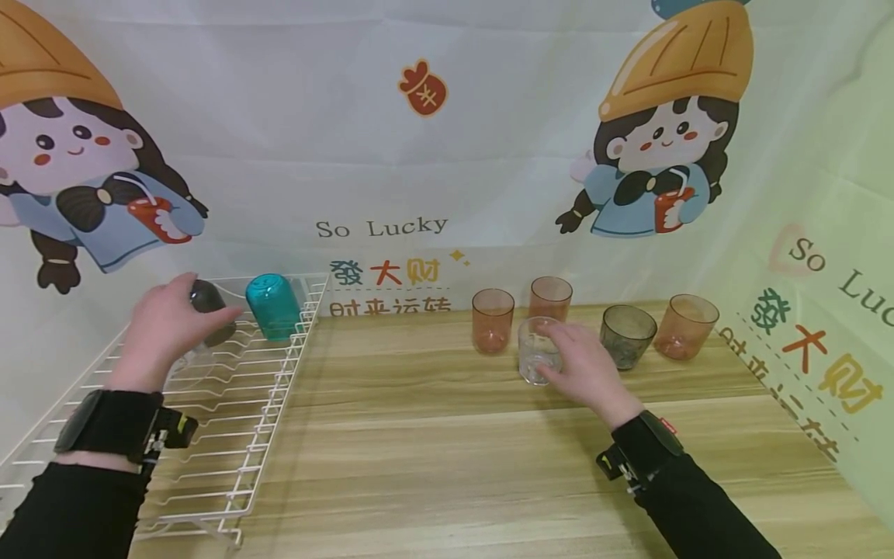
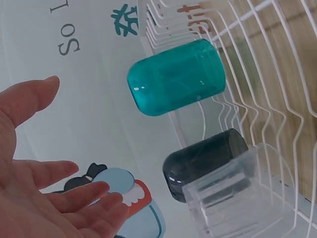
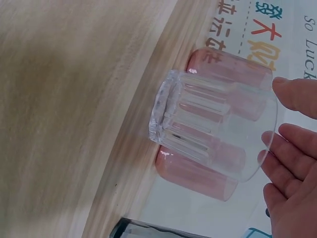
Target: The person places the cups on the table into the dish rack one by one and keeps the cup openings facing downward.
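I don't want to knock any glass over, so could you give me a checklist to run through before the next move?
1. Left hand empty: ok; it is open, apart from the rack glasses.
2. Rack glasses mouth down: ok; the teal glass, dark glass and clear rack glass all are.
3. Clear table glass upright: ok; its mouth faces up.
4. Right hand gripping it firmly: cannot tell; the fingers are at its rim, but pressure doesn't show.
5. Clearance behind it: not ok; one pink glass and another pink glass stand close.
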Demonstrator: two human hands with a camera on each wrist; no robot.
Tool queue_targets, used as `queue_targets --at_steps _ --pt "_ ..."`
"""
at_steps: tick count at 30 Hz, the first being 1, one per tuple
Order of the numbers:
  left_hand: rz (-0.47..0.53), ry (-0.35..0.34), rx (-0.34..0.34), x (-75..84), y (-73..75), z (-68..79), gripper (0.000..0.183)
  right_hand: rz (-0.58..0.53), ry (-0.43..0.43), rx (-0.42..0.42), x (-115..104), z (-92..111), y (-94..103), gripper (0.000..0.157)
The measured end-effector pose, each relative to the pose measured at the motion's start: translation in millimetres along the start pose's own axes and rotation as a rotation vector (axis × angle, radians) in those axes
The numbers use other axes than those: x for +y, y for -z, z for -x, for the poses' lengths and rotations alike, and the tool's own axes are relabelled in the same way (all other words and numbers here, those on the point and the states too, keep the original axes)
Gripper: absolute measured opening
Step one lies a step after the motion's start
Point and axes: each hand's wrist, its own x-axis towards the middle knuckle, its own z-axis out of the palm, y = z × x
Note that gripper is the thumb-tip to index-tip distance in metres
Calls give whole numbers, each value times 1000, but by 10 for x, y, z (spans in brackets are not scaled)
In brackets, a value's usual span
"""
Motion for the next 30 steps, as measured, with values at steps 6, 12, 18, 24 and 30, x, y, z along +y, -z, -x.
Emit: queue_targets --at_steps 6,12,18,24,30 --pt "16 -15 -14 136 35 12 98 18 -1 -17 -7 -11 -23 57" --pt "28 -48 -12 239 53 47 98 38 15 -12 -21 -23 -47 55" --pt "28 -55 -11 328 52 62 98 55 11 -18 -21 -21 -78 51" --pt "51 -74 -8 433 54 109 97 74 22 -13 -1 -9 -120 47" --pt "55 -83 1 496 78 142 99 97 15 -25 -12 4 -130 41"
